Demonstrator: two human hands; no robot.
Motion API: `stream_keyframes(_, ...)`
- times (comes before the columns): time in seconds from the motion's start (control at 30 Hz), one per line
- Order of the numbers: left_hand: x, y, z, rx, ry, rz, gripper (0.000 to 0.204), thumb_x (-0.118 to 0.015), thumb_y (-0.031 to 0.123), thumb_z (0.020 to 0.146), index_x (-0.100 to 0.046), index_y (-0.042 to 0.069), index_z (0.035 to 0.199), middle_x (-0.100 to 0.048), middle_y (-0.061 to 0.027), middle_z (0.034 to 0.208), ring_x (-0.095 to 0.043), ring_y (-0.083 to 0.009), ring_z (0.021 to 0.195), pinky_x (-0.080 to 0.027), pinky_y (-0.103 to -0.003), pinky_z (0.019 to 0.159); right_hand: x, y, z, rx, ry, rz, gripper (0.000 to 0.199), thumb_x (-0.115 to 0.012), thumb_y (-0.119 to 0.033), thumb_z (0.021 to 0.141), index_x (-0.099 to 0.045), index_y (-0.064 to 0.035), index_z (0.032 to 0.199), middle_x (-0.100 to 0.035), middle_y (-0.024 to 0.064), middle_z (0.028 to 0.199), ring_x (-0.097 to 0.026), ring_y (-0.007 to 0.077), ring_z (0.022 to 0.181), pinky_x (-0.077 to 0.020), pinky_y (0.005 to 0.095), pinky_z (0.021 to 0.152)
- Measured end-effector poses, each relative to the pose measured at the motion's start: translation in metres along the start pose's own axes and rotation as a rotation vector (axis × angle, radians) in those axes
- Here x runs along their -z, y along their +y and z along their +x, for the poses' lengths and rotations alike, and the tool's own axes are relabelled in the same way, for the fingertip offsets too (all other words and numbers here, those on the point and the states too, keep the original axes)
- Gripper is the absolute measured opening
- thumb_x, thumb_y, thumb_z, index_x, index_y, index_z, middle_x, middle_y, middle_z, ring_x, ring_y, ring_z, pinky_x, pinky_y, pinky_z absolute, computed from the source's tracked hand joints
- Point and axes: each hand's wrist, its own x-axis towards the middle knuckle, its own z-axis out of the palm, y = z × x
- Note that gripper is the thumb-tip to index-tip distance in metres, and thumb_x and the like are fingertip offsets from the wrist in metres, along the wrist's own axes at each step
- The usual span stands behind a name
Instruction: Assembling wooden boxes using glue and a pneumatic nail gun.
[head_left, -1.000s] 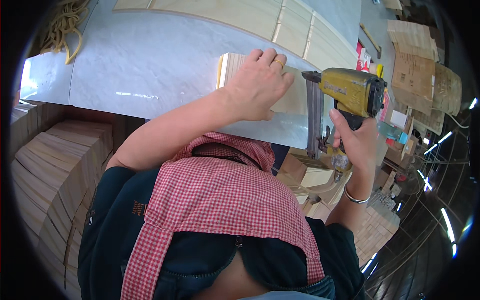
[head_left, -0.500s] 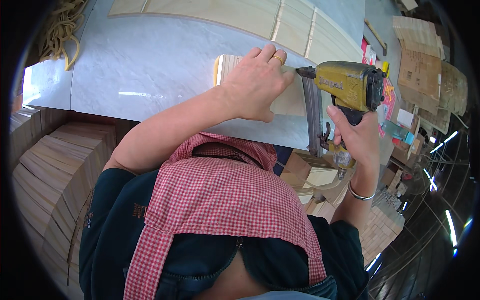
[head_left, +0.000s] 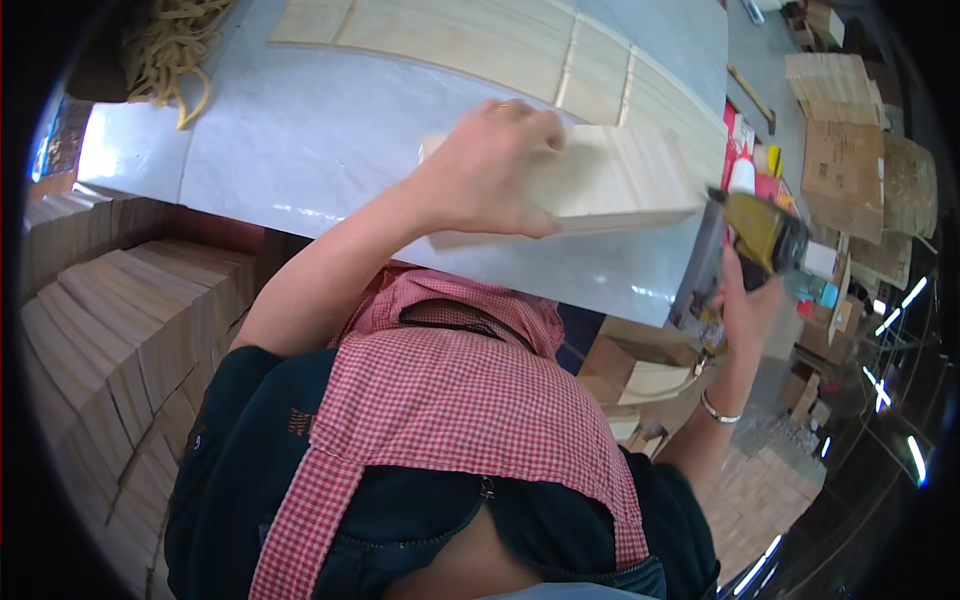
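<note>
My left hand (head_left: 485, 170) spans a pale, box-shaped wooden piece (head_left: 630, 175) on the table, thumb along its near side and fingers over its top; the hand is somewhat blurred. The piece's left end is partly hidden behind the hand. To the right, past the table's edge, my right hand (head_left: 750, 305) is wrapped around the handle of a yellow and black nail gun (head_left: 762, 232). The nail gun, smeared by motion, stands apart from the wooden piece.
Flat pale boards (head_left: 460, 45) lie along the table's (head_left: 300, 130) far side. Yellow cord (head_left: 170, 60) is bundled at the far left, above stacked wooden pieces (head_left: 90, 340). At the right are a hammer (head_left: 752, 98), a white bottle (head_left: 742, 175) and cardboard (head_left: 842, 175).
The nail gun has come away from the wood toward the right in my right hand. The wooden piece now shows its long side and extends right of my left hand.
</note>
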Motion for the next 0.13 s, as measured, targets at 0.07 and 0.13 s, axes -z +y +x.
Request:
stream_keyframes(0.07,0.036,-0.005,-0.025,0.257,-0.062,-0.463,0.061,-0.08,0.039,0.079,-0.064,0.003,0.125,-0.068,-0.0191,0.109,-0.066,-0.0279,0.096,-0.054,-0.037,0.085,0.012,0.071,0.011,0.066,0.031,0.021,0.039,-0.074,-0.023,0.088,-0.061,0.0011,0.117,-0.065,0.0119,0.082,-0.056,0.0149,0.055,-0.0472,0.0293,0.051)
stream_keyframes(0.13,0.064,-0.017,-0.06,0.512,-0.043,-0.986,0.057,-0.071,0.038,0.092,-0.061,0.0,0.133,-0.068,-0.0181,0.115,-0.066,-0.0231,0.099,-0.053,-0.033,0.088,0.021,0.155,0.03,0.11,-0.02,-0.086,0.049,-0.068,-0.024,0.093,-0.052,0.0013,0.131,-0.066,0.0204,0.098,-0.064,0.021,0.068,-0.053,0.0334,0.061)
